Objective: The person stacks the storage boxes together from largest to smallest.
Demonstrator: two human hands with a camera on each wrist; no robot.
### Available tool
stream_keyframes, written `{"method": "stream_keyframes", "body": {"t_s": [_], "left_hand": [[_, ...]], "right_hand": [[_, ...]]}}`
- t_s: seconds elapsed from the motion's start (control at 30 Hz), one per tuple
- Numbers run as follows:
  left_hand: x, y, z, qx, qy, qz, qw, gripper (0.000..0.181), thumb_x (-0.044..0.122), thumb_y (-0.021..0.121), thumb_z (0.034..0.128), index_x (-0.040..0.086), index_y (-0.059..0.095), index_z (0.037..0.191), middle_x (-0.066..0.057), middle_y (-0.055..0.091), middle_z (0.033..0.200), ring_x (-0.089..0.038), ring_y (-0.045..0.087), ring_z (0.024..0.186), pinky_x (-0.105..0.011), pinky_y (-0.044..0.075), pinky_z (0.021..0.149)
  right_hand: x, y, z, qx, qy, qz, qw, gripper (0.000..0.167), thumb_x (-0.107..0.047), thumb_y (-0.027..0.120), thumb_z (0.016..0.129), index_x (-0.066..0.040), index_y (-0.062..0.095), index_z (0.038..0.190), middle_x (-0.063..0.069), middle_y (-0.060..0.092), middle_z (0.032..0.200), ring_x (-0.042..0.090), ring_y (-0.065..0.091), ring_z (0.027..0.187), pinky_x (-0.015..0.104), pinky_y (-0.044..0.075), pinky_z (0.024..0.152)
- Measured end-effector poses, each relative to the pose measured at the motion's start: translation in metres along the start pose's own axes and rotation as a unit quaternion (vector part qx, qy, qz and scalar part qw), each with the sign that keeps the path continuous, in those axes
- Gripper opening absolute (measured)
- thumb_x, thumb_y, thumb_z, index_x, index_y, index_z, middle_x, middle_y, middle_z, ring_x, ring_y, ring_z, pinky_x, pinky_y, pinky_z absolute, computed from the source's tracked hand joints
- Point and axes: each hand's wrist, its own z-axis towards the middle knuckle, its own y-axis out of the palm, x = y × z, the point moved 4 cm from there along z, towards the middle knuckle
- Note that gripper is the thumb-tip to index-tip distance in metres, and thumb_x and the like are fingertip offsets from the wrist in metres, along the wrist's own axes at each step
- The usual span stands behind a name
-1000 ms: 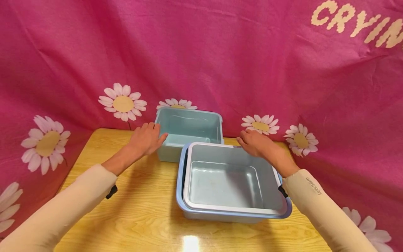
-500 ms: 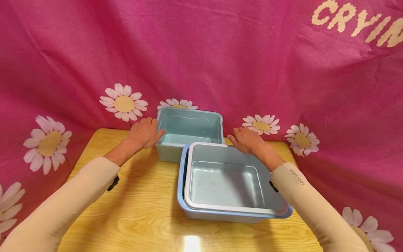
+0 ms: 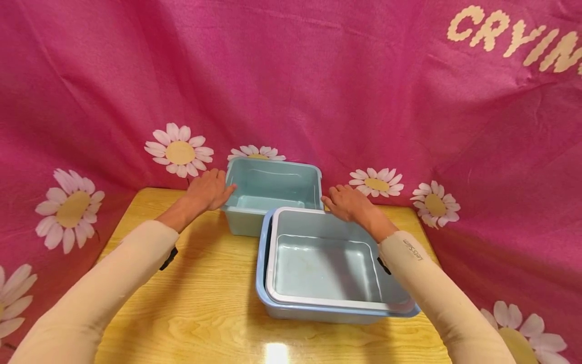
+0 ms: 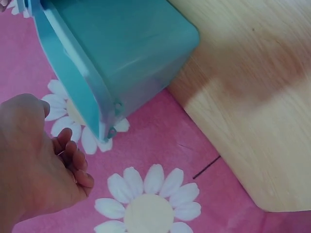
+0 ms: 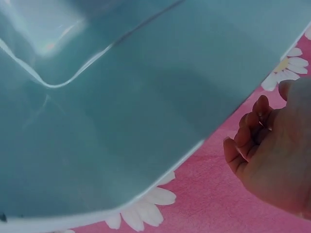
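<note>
A small teal plastic bin [image 3: 245, 222] stands at the back of the table. My left hand [image 3: 206, 192] hovers at its left rim, and the left wrist view shows a gap between the loosely bent fingers and the bin. By the bin's right rim is my right hand [image 3: 350, 202], over the back edge of a larger grey bin [image 3: 327, 303]. That grey bin sits nested inside another bin with a blue rim [image 3: 260, 268]. In the right wrist view the fingers curl loosely beside the grey wall, holding nothing. Contact with the teal bin's right rim cannot be made out.
The bins stand on a wooden table [image 3: 204, 303]. Behind and beside it hangs a pink cloth [image 3: 291, 91] printed with daisies and letters, close to the teal bin's back. The nested bins overlap the teal bin's front right corner in the head view.
My right hand has moved left, from above the nested bins' back right to the teal bin's right side. The left hand has shifted slightly away along the left rim. The bins have stayed put.
</note>
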Motion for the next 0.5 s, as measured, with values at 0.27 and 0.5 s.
{"method": "stream_keyframes", "body": {"t_s": [0.27, 0.5], "left_hand": [[-0.011, 0.009, 0.005, -0.006, -0.011, 0.003, 0.9999, 0.047, 0.033, 0.05, 0.1012, -0.011, 0.049, 0.117, -0.026, 0.054, 0.108, -0.042, 0.056, 0.101, -0.055, 0.048, 0.086], [-0.022, 0.018, 0.007, -0.024, -0.032, 0.002, 0.9992, 0.048, 0.033, 0.047, 0.102, -0.011, 0.048, 0.121, -0.027, 0.053, 0.113, -0.044, 0.053, 0.107, -0.057, 0.045, 0.092]], "right_hand": [[0.005, 0.009, 0.006, -0.051, 0.047, 0.034, 0.997, 0.046, -0.036, 0.045, 0.104, 0.005, 0.051, 0.125, 0.023, 0.056, 0.12, 0.039, 0.053, 0.112, 0.051, 0.04, 0.101], [0.002, 0.011, 0.011, -0.077, 0.068, 0.035, 0.9942, 0.052, -0.037, 0.043, 0.104, 0.006, 0.048, 0.132, 0.025, 0.052, 0.132, 0.042, 0.05, 0.12, 0.053, 0.036, 0.106]]}}
